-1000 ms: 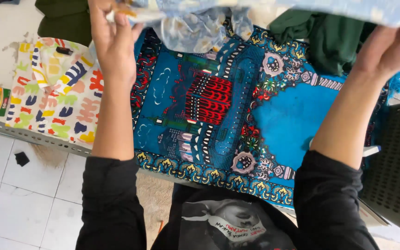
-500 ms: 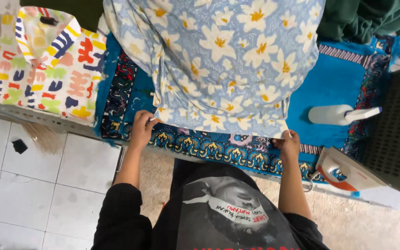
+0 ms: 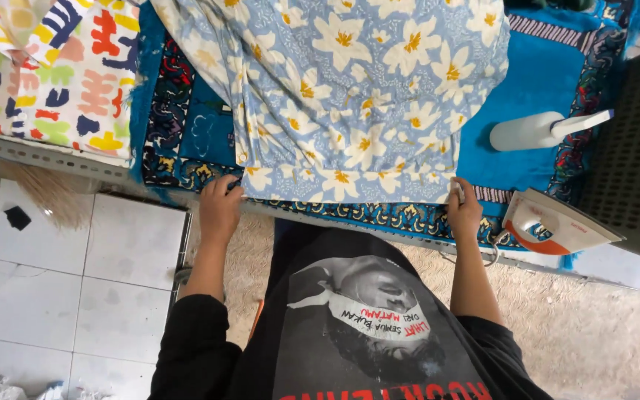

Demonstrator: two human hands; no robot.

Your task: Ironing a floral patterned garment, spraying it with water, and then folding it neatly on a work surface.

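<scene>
A light blue cloth with white and yellow flowers [image 3: 350, 89] lies spread over a patterned blue mat [image 3: 535, 81] on the ironing surface. My left hand [image 3: 220, 206] pinches the cloth's near left corner at the mat's front edge. My right hand [image 3: 464, 211] grips the near right corner. The near hem runs straight between both hands.
A white and orange iron [image 3: 553, 226] stands at the front right beside a white spray bottle [image 3: 542, 130]. A folded cloth with bright multicoloured shapes [image 3: 46, 81] lies at the left. A dark perforated panel [image 3: 635, 155] rises at the right. White floor tiles [image 3: 75, 281] and a beige rug [image 3: 594, 333] lie below.
The flowered cloth, held up a second ago, now lies flat on the mat. Both hands came down to its near corners and drew the hem toward me.
</scene>
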